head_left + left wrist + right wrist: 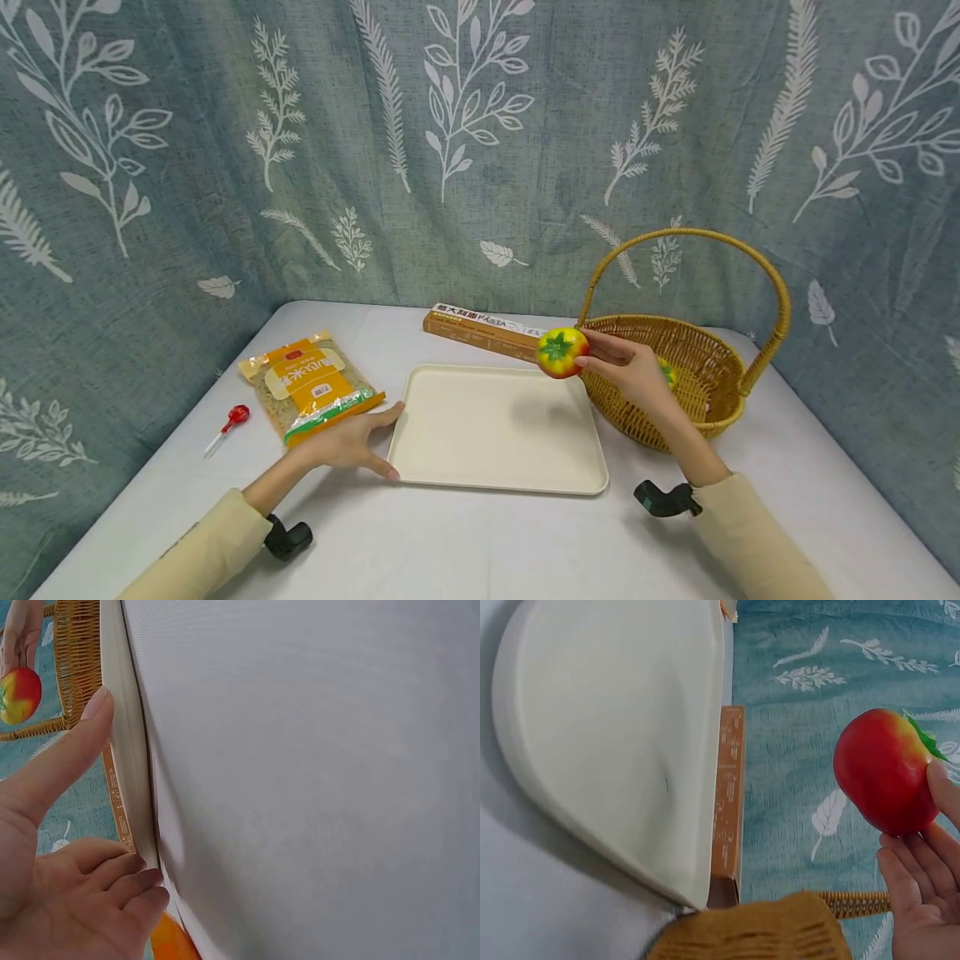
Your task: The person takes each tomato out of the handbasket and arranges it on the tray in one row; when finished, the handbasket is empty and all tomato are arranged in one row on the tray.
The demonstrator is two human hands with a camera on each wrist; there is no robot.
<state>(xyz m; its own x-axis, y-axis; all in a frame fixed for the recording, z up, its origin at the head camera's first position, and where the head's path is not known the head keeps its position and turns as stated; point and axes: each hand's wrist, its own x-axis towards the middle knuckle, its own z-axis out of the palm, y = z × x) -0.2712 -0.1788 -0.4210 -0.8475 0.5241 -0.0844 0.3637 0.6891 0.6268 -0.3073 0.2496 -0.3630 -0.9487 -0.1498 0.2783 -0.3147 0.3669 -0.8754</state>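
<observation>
My right hand [630, 371] holds a red and yellow tomato [562, 352] with a green leafy top, above the right rear part of a cream tray [495, 429]. In the right wrist view, thumb and fingers pinch the tomato [885, 772] from its side. At the tray's left edge rests my left hand [348, 442], thumb and fingers spread apart. Its thumb lies by the near left corner and the index finger by the left rim. A wicker basket [645, 425] stands right of the tray. Partly behind my right wrist, a yellow-green item [668, 374] lies inside it.
A long pasta box [483, 331] lies behind the tray. To the left are an orange grain bag [315, 383], close to my left hand, and a red lollipop [237, 415]. The basket's tall handle [693, 233] arches up. A patterned curtain [465, 233] hangs behind the table.
</observation>
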